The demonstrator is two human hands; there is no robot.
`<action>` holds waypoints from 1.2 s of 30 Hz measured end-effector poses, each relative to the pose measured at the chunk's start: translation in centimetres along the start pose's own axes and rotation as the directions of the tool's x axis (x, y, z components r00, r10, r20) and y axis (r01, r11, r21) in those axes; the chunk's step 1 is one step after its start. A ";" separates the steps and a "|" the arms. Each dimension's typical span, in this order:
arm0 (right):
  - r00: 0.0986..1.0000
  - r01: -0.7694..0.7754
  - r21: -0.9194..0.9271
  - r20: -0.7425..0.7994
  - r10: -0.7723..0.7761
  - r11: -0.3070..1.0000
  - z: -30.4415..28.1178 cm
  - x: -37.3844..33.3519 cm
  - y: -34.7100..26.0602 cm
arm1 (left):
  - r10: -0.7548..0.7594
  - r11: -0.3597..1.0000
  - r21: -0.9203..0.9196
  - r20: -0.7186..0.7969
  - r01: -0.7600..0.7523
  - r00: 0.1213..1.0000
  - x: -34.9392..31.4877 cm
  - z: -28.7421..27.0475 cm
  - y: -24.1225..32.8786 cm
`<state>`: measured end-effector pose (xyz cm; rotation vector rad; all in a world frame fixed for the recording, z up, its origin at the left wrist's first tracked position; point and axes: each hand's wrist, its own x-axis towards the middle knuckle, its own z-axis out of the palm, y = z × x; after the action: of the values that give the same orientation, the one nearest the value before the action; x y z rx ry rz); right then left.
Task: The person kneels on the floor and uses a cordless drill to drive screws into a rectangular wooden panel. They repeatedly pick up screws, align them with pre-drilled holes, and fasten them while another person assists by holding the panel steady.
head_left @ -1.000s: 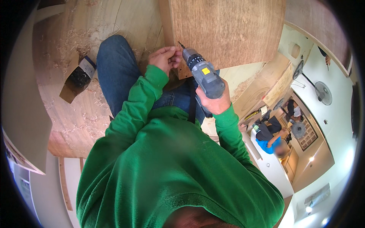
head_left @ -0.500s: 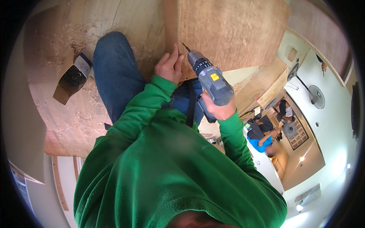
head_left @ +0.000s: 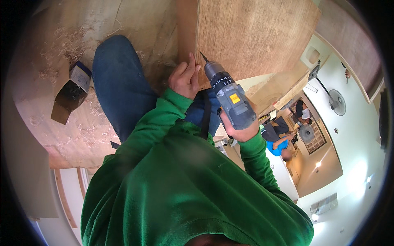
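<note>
Fingers of the left hand (head_left: 185, 78) lie together, pressed flat against the edge of the large brown plywood panel (head_left: 254, 37), while the right hand (head_left: 240, 130) is clamped round the grip of the grey cordless drill with a black chuck and a yellow patch (head_left: 230, 98).

One panel is in view, standing on edge and filling the upper middle of the picture; its face is rough and grainy. One knee in blue denim (head_left: 119, 90) is set beside it on the pale wooden floor (head_left: 135, 20). One open cardboard box (head_left: 69, 92) lies left of the knee, among scattered wood shavings (head_left: 72, 43). One drill, two hands, one thin drill bit (head_left: 202, 56).

The drill's long axis runs from lower right to upper left, with the grip toward the person's green sleeve (head_left: 254, 160) and the bit pointing up and left at the panel's face. The bit's tip sits just beside the left hand's fingertips, at or close to the panel; whether it touches cannot be told.

To the right, the floor ends and the view drops into a lower room with white walls. A round white fan (head_left: 337, 102) is mounted there, and a person in a blue top (head_left: 279, 146) is down below.
</note>
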<state>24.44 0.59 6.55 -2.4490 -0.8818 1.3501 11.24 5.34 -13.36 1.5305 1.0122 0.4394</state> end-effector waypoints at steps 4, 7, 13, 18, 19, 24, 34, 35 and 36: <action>0.999 0.000 -0.059 0.038 0.002 0.998 -0.4 0.3 -0.1 | 0.032 0.999 -0.017 -0.017 -0.032 0.999 0.2 0.1 -0.1; 0.997 -0.021 -0.078 0.070 0.026 0.997 -0.9 0.7 -0.3 | 0.048 0.999 -0.005 -0.001 -0.049 0.999 0.3 -0.1 -0.2; 0.985 -0.138 -0.081 0.098 0.145 0.987 -1.1 1.5 -1.2 | 0.081 0.997 -0.011 -0.003 -0.081 0.997 0.7 -0.3 -0.5; 0.978 -0.167 -0.129 0.103 0.181 0.977 -0.8 1.8 -1.0 | 0.056 0.995 -0.079 -0.009 -0.056 0.998 0.8 -0.1 -0.8; 0.978 -0.172 -0.139 0.098 0.186 0.975 -0.7 1.8 -1.0 | 0.046 0.995 -0.089 0.002 -0.046 0.999 0.8 -0.1 -0.8; 0.923 -0.360 -0.072 0.120 0.366 0.930 -0.5 2.1 -1.3 | 0.035 0.994 -0.104 0.024 -0.033 0.999 0.7 -0.2 -1.0; 0.906 -0.412 0.027 0.121 0.406 0.911 -0.7 3.0 -1.2 | 0.073 0.994 -0.082 0.009 -0.072 0.997 0.8 0.0 -1.5; 0.936 -0.328 -0.032 0.119 0.330 0.944 -0.8 3.2 -1.0 | 0.063 0.995 -0.077 0.017 -0.062 0.998 0.8 -0.1 -1.5; 0.949 -0.279 -0.075 0.131 0.287 0.957 -1.1 3.5 -0.7 | 0.053 0.996 -0.079 0.028 -0.050 0.998 0.8 -0.1 -1.4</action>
<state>26.49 3.34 5.08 -2.6284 -0.6195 1.6317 11.13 5.99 -14.84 1.4911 0.9234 0.4857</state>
